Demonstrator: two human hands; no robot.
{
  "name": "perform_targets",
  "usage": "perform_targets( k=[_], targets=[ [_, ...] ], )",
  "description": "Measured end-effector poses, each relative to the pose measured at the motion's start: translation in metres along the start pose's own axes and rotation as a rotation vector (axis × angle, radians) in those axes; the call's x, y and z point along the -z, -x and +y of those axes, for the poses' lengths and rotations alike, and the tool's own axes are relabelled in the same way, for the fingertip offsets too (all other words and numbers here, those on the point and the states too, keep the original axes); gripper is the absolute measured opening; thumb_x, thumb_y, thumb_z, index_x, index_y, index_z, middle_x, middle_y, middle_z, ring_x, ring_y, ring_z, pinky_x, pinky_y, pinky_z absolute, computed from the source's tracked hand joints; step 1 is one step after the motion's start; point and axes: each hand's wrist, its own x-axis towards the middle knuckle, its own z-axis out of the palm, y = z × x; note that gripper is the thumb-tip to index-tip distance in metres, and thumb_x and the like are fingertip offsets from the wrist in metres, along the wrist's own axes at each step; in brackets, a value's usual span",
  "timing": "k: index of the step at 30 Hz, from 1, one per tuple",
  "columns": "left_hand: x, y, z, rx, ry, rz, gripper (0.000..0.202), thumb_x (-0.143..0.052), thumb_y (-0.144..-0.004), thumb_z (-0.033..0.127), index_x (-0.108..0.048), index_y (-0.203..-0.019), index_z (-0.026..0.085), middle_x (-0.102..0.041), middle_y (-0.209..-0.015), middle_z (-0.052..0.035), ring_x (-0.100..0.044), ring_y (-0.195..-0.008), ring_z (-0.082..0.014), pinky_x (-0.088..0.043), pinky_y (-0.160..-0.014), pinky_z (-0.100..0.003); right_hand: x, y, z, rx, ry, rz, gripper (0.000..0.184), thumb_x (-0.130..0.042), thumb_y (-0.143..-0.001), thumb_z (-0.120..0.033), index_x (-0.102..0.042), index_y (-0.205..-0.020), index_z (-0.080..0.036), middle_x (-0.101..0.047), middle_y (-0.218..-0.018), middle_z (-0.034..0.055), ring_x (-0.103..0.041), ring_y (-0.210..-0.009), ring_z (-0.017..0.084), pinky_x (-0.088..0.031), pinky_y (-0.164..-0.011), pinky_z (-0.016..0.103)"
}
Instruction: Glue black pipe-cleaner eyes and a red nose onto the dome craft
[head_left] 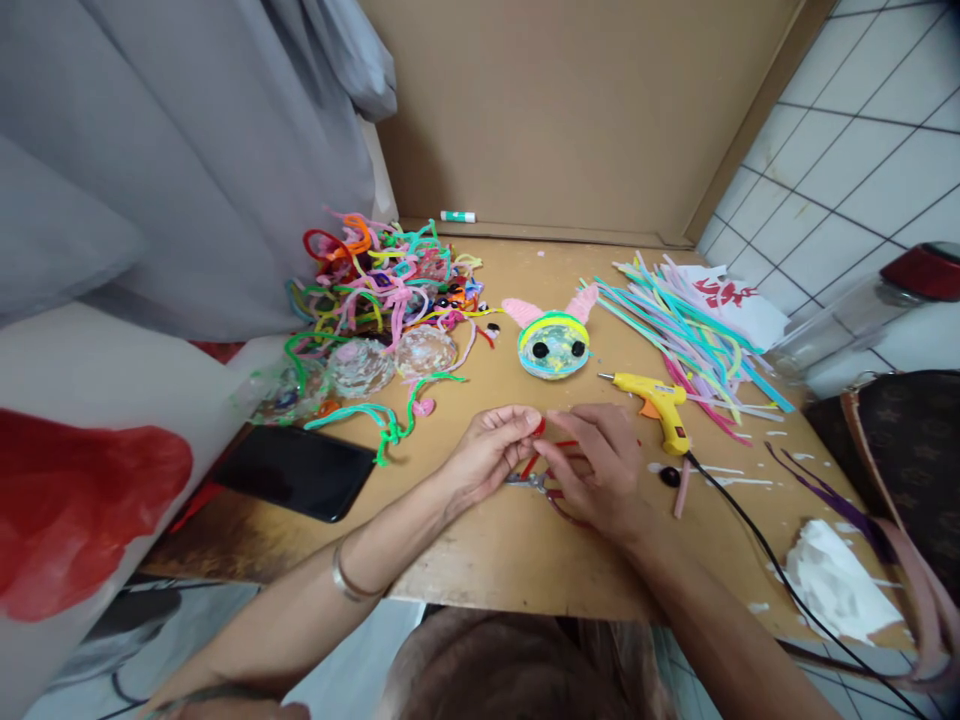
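My left hand (491, 448) and my right hand (596, 465) meet at the middle of the wooden table (517, 560). Both pinch a thin red pipe cleaner (541, 432) between their fingertips. Small scissors (529, 482) lie on the table right under the hands. Just beyond them sits a round craft face (553, 345) with pink ears, black eyes and a yellow-green rim. A yellow glue gun (660, 405) lies to the right of my right hand, its black cord (757, 545) trailing toward me.
A tangled heap of coloured pipe cleaners (382, 275) and clear plastic domes (390, 360) lie at the left back. Straight pipe cleaners (682, 335) fan out at the right. A black phone (296, 472) rests near the left edge. A brown bag (907, 460) and white tissue (836, 580) are at right.
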Motion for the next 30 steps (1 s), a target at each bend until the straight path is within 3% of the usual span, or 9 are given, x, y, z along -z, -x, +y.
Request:
perform_targets(
  k=[3,10,17,30],
  targets=[
    [-0.001,0.000,0.002,-0.010,0.010,0.003,0.027,-0.084,-0.058,0.027,-0.064,-0.066,0.009,-0.055,-0.057,0.0025,-0.047,-0.050,-0.0027,-0.038,-0.053,-0.015,0.003,-0.002,0.000,-0.094,-0.042,0.036,0.022,-0.061,-0.083,-0.019,-0.060,-0.104,-0.022,-0.061,-0.090,0.0076,-0.058,-0.084,0.022,-0.047,-0.073,0.039],
    [0.000,0.000,0.004,-0.043,-0.017,0.019,0.026,-0.083,-0.058,0.026,-0.065,-0.066,0.010,-0.055,-0.058,0.0024,-0.047,-0.053,-0.0032,-0.037,-0.053,-0.014,0.007,-0.009,0.000,-0.255,-0.169,0.081,0.010,-0.055,-0.086,-0.012,-0.058,-0.082,-0.021,-0.057,-0.075,0.0017,-0.054,-0.073,0.017,-0.045,-0.068,0.034],
    [0.004,-0.003,0.002,-0.072,-0.036,0.004,0.026,-0.083,-0.058,0.027,-0.065,-0.067,0.010,-0.055,-0.059,0.0022,-0.045,-0.052,-0.0030,-0.036,-0.053,-0.015,0.008,-0.011,-0.003,-0.262,-0.191,0.113,0.010,-0.060,-0.084,-0.018,-0.054,-0.076,-0.022,-0.055,-0.070,-0.0001,-0.052,-0.069,0.016,-0.043,-0.066,0.033],
    [0.001,-0.001,0.005,-0.085,-0.031,0.013,0.027,-0.083,-0.058,0.027,-0.063,-0.066,0.010,-0.052,-0.058,0.0030,-0.044,-0.051,-0.0026,-0.035,-0.051,-0.014,0.008,-0.012,-0.003,-0.296,-0.208,0.124,0.014,-0.056,-0.085,-0.016,-0.051,-0.073,-0.022,-0.053,-0.069,0.0001,-0.051,-0.068,0.016,-0.041,-0.065,0.032]
  ],
)
